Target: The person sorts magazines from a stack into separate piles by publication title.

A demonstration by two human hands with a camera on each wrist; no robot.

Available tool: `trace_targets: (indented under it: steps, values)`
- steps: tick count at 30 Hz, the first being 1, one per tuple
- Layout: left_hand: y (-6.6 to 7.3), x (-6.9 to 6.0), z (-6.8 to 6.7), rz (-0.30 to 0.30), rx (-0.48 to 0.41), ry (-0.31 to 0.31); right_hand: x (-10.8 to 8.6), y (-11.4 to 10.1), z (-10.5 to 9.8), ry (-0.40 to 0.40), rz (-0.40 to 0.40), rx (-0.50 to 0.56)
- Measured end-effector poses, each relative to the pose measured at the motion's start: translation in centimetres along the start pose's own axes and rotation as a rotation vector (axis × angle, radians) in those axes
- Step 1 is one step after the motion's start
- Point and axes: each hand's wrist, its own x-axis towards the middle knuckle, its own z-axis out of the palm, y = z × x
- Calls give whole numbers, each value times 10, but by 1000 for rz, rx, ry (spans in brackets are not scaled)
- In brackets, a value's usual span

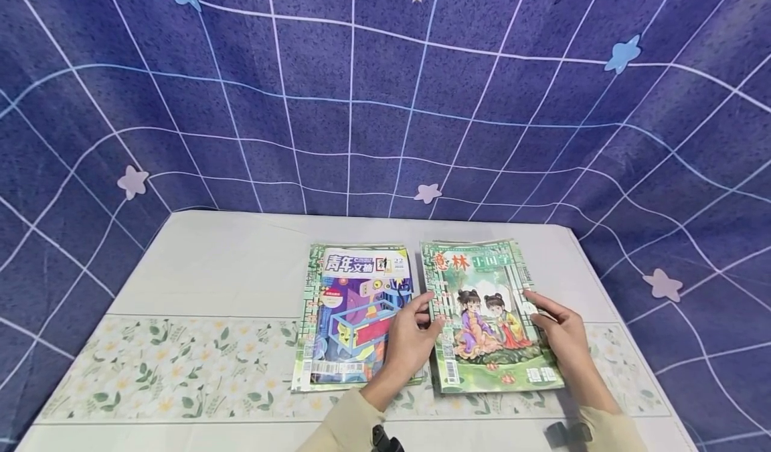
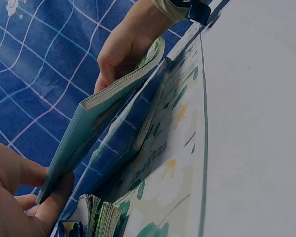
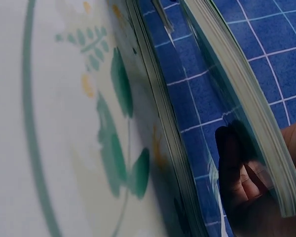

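A green magazine with two cartoon figures on its cover is gripped at both sides. My left hand pinches its left edge between thumb and fingers. At the opposite edge, my right hand grips it, with fingers beneath and thumb above in the right wrist view. Both wrist views show the held magazine raised and tilted over another magazine, whose glossy cover mirrors the blue cloth. Left of it lies a stack topped by a purple-and-blue magazine, just beside my left hand.
The white table has a floral band across its front part. A dark blue cloth with grid lines and stars hangs behind and around both sides of the table.
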Motion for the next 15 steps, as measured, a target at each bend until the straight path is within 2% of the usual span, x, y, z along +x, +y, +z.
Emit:
trace_targets:
  steps: [6, 15]
  values:
    - [2, 0, 5, -12, 3, -14, 3, 5, -4, 2, 39, -18]
    - [5, -3, 12, -23, 27, -64, 2, 8, -15, 4, 2, -20]
